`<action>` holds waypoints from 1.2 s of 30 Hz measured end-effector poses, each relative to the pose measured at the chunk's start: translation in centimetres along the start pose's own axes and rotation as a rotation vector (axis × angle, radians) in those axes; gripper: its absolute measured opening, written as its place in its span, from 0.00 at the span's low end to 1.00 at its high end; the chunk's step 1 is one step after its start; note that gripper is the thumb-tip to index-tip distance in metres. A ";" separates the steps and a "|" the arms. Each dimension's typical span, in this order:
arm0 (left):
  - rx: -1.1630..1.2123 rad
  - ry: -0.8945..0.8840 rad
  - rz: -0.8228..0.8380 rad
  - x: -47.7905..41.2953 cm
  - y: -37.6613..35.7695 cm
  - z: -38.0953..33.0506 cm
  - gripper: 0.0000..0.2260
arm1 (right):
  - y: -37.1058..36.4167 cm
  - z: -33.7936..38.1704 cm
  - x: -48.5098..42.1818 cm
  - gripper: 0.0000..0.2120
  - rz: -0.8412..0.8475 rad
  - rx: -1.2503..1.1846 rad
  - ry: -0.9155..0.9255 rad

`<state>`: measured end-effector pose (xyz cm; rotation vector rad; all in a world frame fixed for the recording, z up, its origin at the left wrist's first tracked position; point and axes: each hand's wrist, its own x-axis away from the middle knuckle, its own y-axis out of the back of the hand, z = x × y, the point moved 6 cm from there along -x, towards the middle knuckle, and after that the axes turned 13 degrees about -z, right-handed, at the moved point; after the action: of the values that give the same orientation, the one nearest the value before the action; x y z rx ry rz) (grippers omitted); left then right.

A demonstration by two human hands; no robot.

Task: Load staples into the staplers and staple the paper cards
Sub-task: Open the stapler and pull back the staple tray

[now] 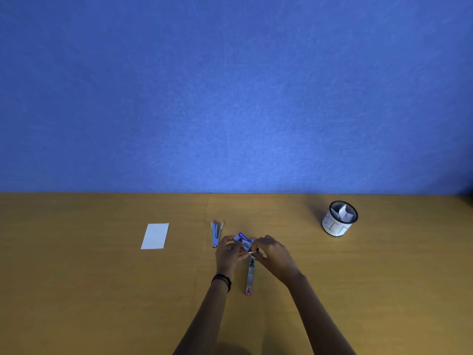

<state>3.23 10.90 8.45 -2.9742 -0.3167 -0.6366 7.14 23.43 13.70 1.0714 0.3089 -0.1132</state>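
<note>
A small blue staple box (244, 240) is held between both hands just above the wooden table (102, 290). My left hand (227, 252) grips its left side. My right hand (271, 253) pinches at its right end, where a thin pale strip sticks out. Below the hands an opened stapler (250, 276) with a pink base lies lengthwise on the table, metal channel up. A second stapler (216, 233), blue-grey, lies open to the left of the hands. A stack of white paper cards (155, 236) lies farther left.
A black mesh cup (339, 219) wrapped in white paper marked BIN stands at the back right, with crumpled paper inside. A blue wall (230, 98) rises behind the table's far edge.
</note>
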 end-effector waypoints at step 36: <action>0.023 0.029 0.012 0.0 0.0 -0.1 0.06 | -0.5 0.0 -0.5 0.09 -0.037 -0.128 -0.134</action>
<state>3.15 10.93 8.52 -2.9401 -0.3023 -0.6702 6.51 23.22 13.44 0.9264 0.2126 -0.1953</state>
